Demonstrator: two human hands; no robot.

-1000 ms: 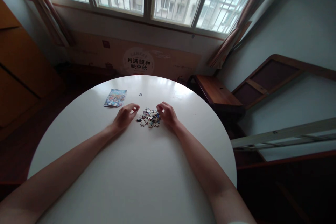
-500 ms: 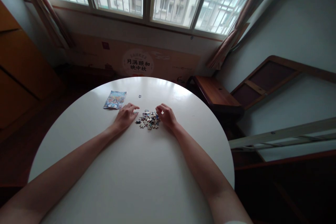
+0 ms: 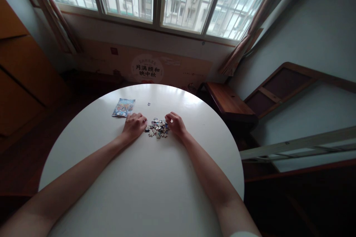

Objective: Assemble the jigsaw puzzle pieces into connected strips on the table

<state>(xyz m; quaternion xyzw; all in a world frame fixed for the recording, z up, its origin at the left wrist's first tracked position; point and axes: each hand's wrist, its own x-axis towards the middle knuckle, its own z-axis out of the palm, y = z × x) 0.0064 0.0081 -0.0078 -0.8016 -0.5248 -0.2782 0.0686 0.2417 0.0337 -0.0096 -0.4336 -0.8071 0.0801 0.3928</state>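
A loose heap of jigsaw puzzle pieces (image 3: 158,129) lies on the white round table (image 3: 155,185), between my two hands. Along the heap's left edge rests my left hand (image 3: 135,124), its fingers curled in and pressed together; whatever they hold is hidden. At the upper right of the heap, my right hand (image 3: 175,122) makes a pinch, with thumb and forefinger meeting beside the pieces. Any piece at those fingertips is too small to make out. One puzzle piece or small cluster (image 3: 148,104) lies apart, beyond the heap.
A blue printed packet (image 3: 124,107) lies flat just beyond my left hand. Past the table's right edge stands a wooden bench (image 3: 229,98). Orange cabinets (image 3: 25,70) are at the left, and a barred window (image 3: 155,0) is ahead.
My left thumb and forefinger, apart before, have closed together by the heap. The right hand keeps its pinch at nearly the same spot. The whole view has shifted slightly.
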